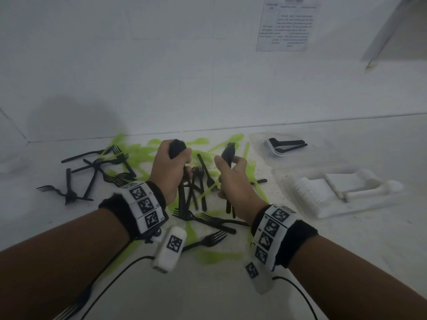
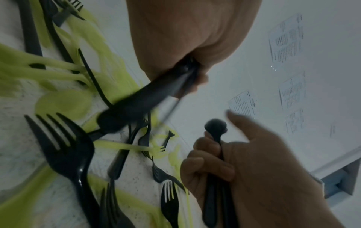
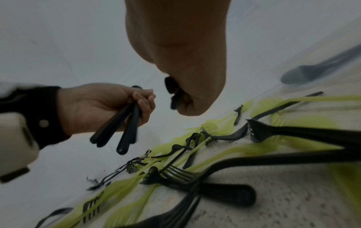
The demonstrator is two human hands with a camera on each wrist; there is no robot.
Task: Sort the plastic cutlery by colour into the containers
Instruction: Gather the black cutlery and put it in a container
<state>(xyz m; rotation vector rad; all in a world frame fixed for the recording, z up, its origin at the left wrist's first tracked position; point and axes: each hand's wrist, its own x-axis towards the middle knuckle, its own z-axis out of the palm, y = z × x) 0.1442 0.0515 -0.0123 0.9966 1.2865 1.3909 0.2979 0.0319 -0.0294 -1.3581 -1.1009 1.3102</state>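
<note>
With our left hand (image 1: 169,166) and right hand (image 1: 232,179) each clenched round loose bundles of black plastic forks (image 1: 227,154), pieces may slip back into the mixed black-and-green cutlery pile (image 1: 196,181) on the worktop (image 1: 208,292) beneath before reaching the clear container (image 1: 258,139) beyond our right hand.

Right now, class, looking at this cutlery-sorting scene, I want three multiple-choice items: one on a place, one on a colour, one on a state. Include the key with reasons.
1. Where does the clear plastic container holding black plastic cutlery sit?
A. at the far right of the table
B. at the near left
C. on the wall

2. What colour is the bundle of plastic cutlery in the left hand?
A. green
B. white
C. black

3. What is the right hand doing?
A. lying flat and open
B. gripping black plastic forks
C. pressing on the white foam tray

Key: 1 A, it lies beyond the foam tray, right of the pile. 2 C, dark handles stick out of the fist. 3 B, fingers curl round the handles.
</note>
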